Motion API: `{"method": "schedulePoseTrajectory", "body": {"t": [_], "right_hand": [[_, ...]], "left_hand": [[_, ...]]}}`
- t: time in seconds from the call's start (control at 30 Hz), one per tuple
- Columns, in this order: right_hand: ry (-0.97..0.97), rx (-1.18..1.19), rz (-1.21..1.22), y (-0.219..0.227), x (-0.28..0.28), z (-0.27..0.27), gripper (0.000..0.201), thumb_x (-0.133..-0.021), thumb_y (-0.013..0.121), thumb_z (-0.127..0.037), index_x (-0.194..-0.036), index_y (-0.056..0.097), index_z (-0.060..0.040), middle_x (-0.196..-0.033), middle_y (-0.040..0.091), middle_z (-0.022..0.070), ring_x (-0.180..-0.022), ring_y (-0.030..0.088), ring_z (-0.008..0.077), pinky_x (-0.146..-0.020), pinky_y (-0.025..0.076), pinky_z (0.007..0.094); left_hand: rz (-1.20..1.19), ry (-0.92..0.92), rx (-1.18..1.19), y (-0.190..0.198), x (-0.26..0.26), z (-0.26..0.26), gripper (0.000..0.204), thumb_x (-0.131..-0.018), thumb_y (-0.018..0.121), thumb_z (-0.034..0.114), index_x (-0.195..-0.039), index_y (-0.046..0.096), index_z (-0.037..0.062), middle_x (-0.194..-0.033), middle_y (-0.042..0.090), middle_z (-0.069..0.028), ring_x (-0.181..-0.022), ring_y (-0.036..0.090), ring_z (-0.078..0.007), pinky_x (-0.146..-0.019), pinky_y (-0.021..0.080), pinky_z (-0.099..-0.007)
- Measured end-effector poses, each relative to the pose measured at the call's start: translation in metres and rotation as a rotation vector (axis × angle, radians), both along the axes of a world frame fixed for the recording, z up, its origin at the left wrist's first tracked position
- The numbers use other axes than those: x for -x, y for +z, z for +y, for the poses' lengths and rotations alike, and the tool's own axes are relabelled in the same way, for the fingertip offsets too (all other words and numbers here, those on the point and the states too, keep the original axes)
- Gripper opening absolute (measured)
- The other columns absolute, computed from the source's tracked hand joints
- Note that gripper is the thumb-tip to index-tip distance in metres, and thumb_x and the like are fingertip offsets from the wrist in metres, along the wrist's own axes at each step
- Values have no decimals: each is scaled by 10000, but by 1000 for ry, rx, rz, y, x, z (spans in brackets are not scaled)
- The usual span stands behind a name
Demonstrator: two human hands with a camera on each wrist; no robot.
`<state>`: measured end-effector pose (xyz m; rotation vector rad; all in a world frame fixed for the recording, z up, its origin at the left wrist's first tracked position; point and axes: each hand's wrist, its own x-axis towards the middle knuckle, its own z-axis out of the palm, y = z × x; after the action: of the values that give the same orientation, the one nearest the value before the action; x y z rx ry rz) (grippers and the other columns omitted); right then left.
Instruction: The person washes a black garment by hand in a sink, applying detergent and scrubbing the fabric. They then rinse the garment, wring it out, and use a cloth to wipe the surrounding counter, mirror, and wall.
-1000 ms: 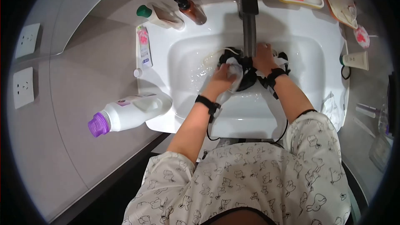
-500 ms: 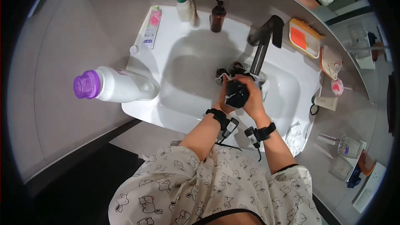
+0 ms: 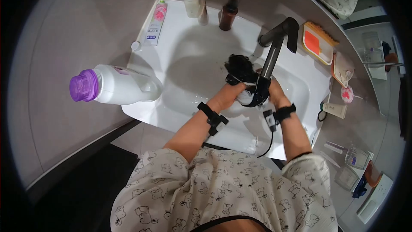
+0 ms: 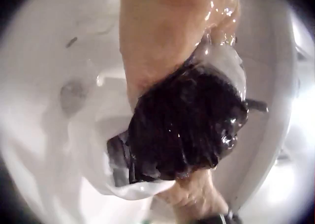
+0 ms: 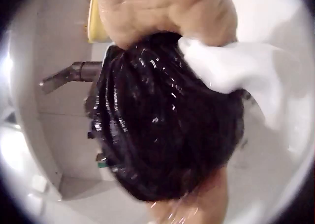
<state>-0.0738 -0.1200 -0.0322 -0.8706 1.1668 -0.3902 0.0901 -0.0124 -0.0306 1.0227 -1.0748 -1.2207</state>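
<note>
Cloth [image 3: 246, 81]: wet black-and-white bundle, held over the sink [image 3: 189, 51] just beside the tap [image 3: 274, 53].
Left hand [image 3: 226, 96]: my fingers curl round the cloth's near side (wrist view: black wad bulging out of my grip, white edge hanging below).
Right hand [image 3: 275, 96]: fingers closed over the far side of the same wad, partly hidden behind the tap.
Cloth surface: glossy, soaked.
Counter, left: white bottle [image 3: 111, 86] on its side, purple cap toward me.
Sink rim, back: tube [image 3: 154, 22], green-capped bottle [image 3: 191, 1], brown pump bottle [image 3: 227, 12].
Right of tap: orange sponge tray [image 3: 316, 41].
</note>
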Motion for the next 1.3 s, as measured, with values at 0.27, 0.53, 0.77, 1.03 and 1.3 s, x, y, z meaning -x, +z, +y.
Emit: {"method": "schedulePoseTrajectory", "body": {"t": [0.27, 0.53, 0.77, 1.03, 1.3], "right_hand": [[744, 378, 110, -27, -15, -42, 398, -771, 657, -241, -1077, 563, -3, -985, 592, 57, -854, 534, 129, -756, 444, 270], [568, 97, -163, -67, 22, -22, 639, -769, 658, -304, -1283, 403, -23, -1188, 523, 94, -1064, 468, 173, -926, 358, 287], [990, 681, 454, -88, 12, -4, 520, -753, 592, -235, -1223, 453, -63, -1106, 515, 175, -1036, 497, 330, -921, 384, 381], [911, 681, 829, -73, 0, 15, 566, -704, 614, -218, -1220, 431, -78, -1130, 477, 180, -1055, 469, 352, -892, 400, 406], [643, 912, 713, 10, 94, -11, 480, -818, 541, -101, -1276, 412, -46, -1317, 374, 164, -1181, 400, 317, -997, 331, 362]], "left_hand": [[-332, -326, -199, 21, -16, -17, 341, -721, 656, 195, -1012, 574, 35, -925, 615, -108, -860, 554, -144, -790, 448, -300], [250, 126, -380, 18, -45, -6, 248, -817, 559, 144, -1031, 578, 20, -978, 598, -29, -889, 549, -139, -798, 442, -300], [297, 335, -219, 44, -69, 3, 237, -820, 540, 112, -1029, 569, 4, -909, 582, -34, -831, 554, -134, -738, 447, -275], [227, 199, -595, 15, -26, -37, 300, -803, 580, 221, -991, 585, -13, -950, 596, -92, -854, 558, -172, -714, 451, -296], [453, -117, -831, -38, 34, -83, 261, -811, 548, 265, -900, 593, 24, -815, 596, -72, -710, 573, -168, -621, 467, -305]]}}
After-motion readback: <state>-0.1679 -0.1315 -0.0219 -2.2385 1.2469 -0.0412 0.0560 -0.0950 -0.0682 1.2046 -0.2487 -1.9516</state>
